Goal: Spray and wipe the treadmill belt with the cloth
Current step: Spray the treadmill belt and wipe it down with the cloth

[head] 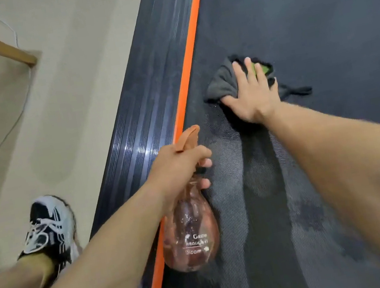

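Wipe step in hand. Right hand (252, 97) lies flat on the cloth (222, 82), fingers straight and slightly spread, palm down, pressing it onto the treadmill belt (314, 20) a little to the right of the orange strip (190, 50). Cloth is dark grey and bunched, with a green patch showing by the fingertips and one tail sticking out on the side away from the strip. Right arm is stretched nearly straight, wrist low.

Left hand (177, 163) grips the spray bottle (192, 232) at its neck, fingers curled round just under the orange trigger head. The bottle (pinkish, translucent, white lettering) hangs body-down right over the strip. Left forearm crosses the side rail (148, 87) from the floor side.

Wet streaks (235, 207) on the belt, just right of the strip and nearer the camera than the cloth, look patchy.

My read on doing it well:
- Flatten the cloth for more contact.
- Use long overlapping strokes parallel to the strip, with even palm pressure.
- Work outward from the strip until the blotches are gone.
- Hold the bottle clear of the wiped lane so it can't drip.
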